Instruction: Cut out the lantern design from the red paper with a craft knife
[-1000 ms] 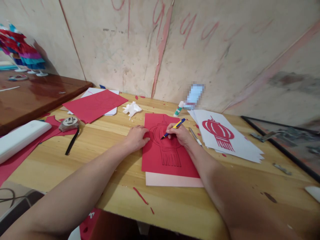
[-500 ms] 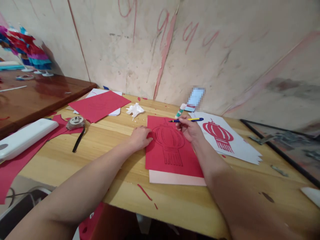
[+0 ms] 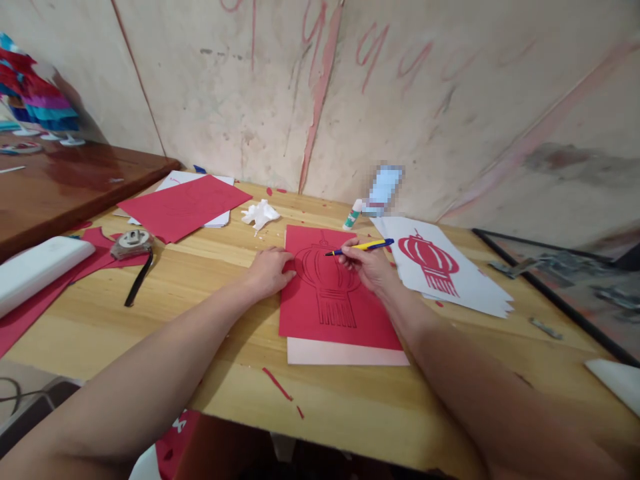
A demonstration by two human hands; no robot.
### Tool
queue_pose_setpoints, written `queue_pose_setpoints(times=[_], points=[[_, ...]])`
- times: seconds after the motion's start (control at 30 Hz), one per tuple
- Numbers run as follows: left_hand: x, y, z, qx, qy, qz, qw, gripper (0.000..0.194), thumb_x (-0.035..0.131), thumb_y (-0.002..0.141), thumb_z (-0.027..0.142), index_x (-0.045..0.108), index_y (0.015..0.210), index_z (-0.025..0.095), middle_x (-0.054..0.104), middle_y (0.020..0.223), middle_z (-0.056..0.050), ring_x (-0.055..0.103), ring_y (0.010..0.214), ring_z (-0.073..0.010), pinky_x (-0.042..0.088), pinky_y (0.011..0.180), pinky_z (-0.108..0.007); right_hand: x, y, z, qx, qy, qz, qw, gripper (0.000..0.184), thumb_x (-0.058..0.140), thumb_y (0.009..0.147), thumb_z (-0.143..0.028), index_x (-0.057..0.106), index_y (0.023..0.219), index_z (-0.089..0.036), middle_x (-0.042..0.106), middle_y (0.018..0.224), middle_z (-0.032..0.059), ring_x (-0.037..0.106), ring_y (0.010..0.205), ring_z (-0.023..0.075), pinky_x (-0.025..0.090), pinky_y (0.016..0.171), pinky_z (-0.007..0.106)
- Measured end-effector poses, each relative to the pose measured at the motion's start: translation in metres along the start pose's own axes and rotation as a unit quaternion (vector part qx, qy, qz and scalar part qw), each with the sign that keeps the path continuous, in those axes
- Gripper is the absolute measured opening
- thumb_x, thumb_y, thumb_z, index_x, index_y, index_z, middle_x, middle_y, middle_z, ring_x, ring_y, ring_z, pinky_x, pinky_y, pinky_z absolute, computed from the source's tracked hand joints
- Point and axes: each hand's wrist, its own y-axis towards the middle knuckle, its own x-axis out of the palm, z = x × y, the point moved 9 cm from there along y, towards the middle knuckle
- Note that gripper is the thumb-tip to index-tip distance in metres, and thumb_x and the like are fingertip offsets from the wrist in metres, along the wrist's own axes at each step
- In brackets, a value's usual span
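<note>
On the table in front of me lies a red sheet of paper (image 3: 300, 320) with a lantern outlined on it in dark lines. Under its near edge a pale pink sheet (image 3: 345, 352) sticks out. My left hand (image 3: 270, 272) rests at the red sheet's left edge, fingers stretched and apart. A blue and yellow pen (image 3: 367, 245) is gripped in my right hand (image 3: 363, 263), lying nearly level, its tip over the upper part of the lantern drawing. Whether the tip touches the paper I cannot tell.
White sheets bearing a red cut-paper lantern (image 3: 429, 263) lie to the right, near a glue stick (image 3: 353, 215) and a blurred phone (image 3: 384, 190). At left are a tape measure (image 3: 133, 245), a white oblong case (image 3: 45, 270), more red paper (image 3: 185, 203) and crumpled tissue (image 3: 260, 213).
The pen has gone from steep over the lantern's middle, up to near its top, then slightly back down and left, staying nearly level. My left hand stays at the paper's edge.
</note>
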Motion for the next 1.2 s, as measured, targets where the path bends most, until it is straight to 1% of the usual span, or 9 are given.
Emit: queue_pose_setpoints(times=[0.1, 0.23, 0.33, 0.5, 0.77, 1.2], points=[[0.001, 0.0, -0.002, 0.002, -0.006, 0.006, 1.0, 0.02, 0.064, 0.083, 0.025, 0.071, 0.102, 0.02, 0.071, 0.113, -0.01, 0.063, 0.112, -0.0273, 0.049, 0.1, -0.042, 0.002, -0.007, 0.014, -0.007, -0.011, 0.003, 1.0, 0.027, 0.076, 0.06, -0.036, 0.058, 0.072, -0.02, 0.062, 0.053, -0.0016, 0.05, 0.047, 0.0103, 0.034, 0.046, 0.023], [0.001, 0.0, -0.001, 0.007, -0.002, 0.002, 1.0, 0.02, 0.064, 0.083, 0.024, 0.071, 0.102, 0.02, 0.071, 0.113, -0.009, 0.062, 0.115, -0.027, 0.048, 0.102, -0.042, 0.012, -0.011, 0.019, -0.025, -0.04, -0.039, 0.998, 0.023, 0.074, 0.065, -0.036, 0.059, 0.073, -0.02, 0.062, 0.054, -0.0015, 0.05, 0.048, 0.0106, 0.036, 0.049, 0.024], [0.0, 0.0, 0.002, 0.005, 0.0, 0.0, 1.0, 0.019, 0.064, 0.084, 0.024, 0.071, 0.101, 0.019, 0.071, 0.113, -0.01, 0.062, 0.116, -0.0277, 0.048, 0.103, -0.042, 0.015, -0.012, 0.017, -0.026, -0.052, -0.051, 0.997, 0.02, 0.073, 0.065, -0.034, 0.059, 0.071, -0.02, 0.062, 0.053, -0.0016, 0.05, 0.048, 0.0108, 0.037, 0.05, 0.025], [-0.003, -0.001, 0.003, -0.012, -0.002, -0.004, 1.0, 0.02, 0.064, 0.084, 0.024, 0.071, 0.103, 0.02, 0.071, 0.115, -0.009, 0.062, 0.116, -0.028, 0.048, 0.103, -0.043, 0.018, -0.015, 0.013, -0.022, -0.074, -0.05, 0.996, 0.018, 0.071, 0.064, -0.033, 0.058, 0.068, -0.021, 0.06, 0.051, -0.0022, 0.048, 0.047, 0.0108, 0.038, 0.05, 0.025], [-0.001, -0.001, 0.002, -0.004, 0.0, -0.001, 1.0, 0.02, 0.064, 0.084, 0.025, 0.071, 0.102, 0.02, 0.071, 0.114, -0.009, 0.062, 0.116, -0.0279, 0.048, 0.103, -0.042, 0.019, -0.016, 0.012, -0.026, -0.083, -0.052, 0.995, 0.017, 0.07, 0.066, -0.033, 0.058, 0.069, -0.021, 0.06, 0.053, -0.0016, 0.05, 0.049, 0.0114, 0.04, 0.052, 0.026], [0.0, 0.0, 0.002, -0.005, 0.0, -0.004, 1.0, 0.021, 0.064, 0.085, 0.024, 0.071, 0.103, 0.018, 0.07, 0.118, -0.011, 0.062, 0.116, -0.0279, 0.047, 0.105, -0.042, 0.021, -0.016, 0.012, -0.022, -0.101, -0.057, 0.993, 0.017, 0.07, 0.067, -0.033, 0.059, 0.07, -0.021, 0.06, 0.053, -0.0015, 0.051, 0.05, 0.0113, 0.04, 0.052, 0.026]])
